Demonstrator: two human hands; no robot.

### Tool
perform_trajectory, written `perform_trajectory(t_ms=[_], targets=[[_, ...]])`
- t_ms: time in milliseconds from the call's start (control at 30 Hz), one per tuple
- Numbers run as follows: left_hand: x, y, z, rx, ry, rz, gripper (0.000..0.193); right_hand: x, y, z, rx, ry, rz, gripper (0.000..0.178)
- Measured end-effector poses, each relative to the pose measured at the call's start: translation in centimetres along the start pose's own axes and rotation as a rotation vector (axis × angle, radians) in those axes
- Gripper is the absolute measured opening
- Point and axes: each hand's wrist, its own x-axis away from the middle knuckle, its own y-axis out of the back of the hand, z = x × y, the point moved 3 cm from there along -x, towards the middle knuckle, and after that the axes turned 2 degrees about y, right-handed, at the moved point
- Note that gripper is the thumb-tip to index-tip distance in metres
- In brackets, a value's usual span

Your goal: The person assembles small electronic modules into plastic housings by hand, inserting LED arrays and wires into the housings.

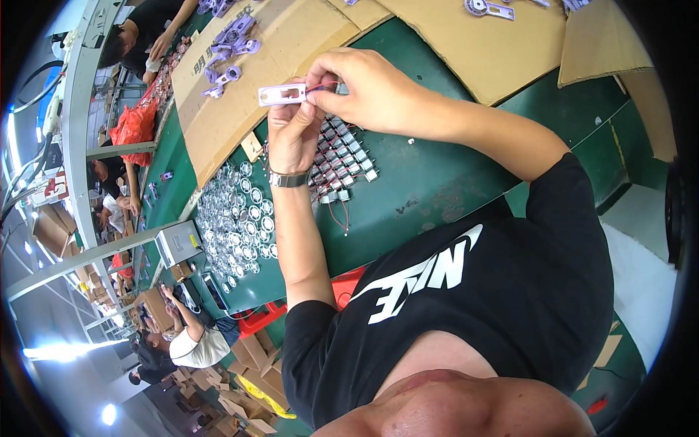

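Note:
My left hand (291, 138), with a metal watch (288, 179) on its wrist, is closed on a long pale-purple plastic housing (271, 95) that has a slot in it. At the housing's right end my right hand (364, 86) pinches thin red and dark wires (320, 87). What the wires join inside the housing is hidden by my fingers. Below and beside my left wrist, several small silver motors (342, 156) with red wires lie in rows on the green table (415, 171). Left of my forearm, several clear round parts (237, 218) are spread out.
Purple plastic parts (237, 36) lie on a cardboard sheet (291, 36) at the far left; another sheet (502, 51) covers the far right. A white box (178, 244) and a phone (215, 290) sit at the table's left end. Other people work beyond, near a red bag (133, 131).

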Motion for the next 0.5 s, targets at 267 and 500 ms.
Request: perform_trajectory(t_ms=[267, 500], targets=[[0.0, 0.3, -0.7, -0.033, -0.065, -0.087, 0.039, -0.8, 1.4, -0.1, -0.194, -0.113, 0.021, 0.028], [0.1, -0.6, -0.7, -0.018, -0.087, -0.073, 0.039, -0.8, 0.7, -0.8, 0.15, 0.274, -0.03, 0.019]])
